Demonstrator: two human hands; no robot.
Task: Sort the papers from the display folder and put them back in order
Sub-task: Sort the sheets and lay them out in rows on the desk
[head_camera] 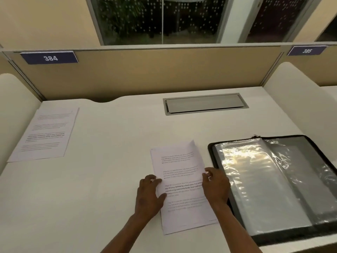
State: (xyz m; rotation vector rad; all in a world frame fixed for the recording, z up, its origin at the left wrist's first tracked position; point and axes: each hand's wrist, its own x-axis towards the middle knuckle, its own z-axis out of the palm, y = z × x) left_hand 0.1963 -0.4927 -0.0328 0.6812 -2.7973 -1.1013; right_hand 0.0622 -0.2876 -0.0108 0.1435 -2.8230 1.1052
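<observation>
A stack of printed white papers lies on the desk in front of me, slightly tilted. My left hand rests on the stack's left edge with fingers and thumb spread over the sheet. My right hand sits at the stack's right edge, its fingertips curled and pinching the paper's edge. To the right lies the open black display folder, its shiny clear sleeves showing. Another printed sheet lies apart at the far left of the desk.
A grey cable hatch is set into the white desk at the back. A beige partition with number plates 384 and 385 closes the rear; rounded side panels stand left and right.
</observation>
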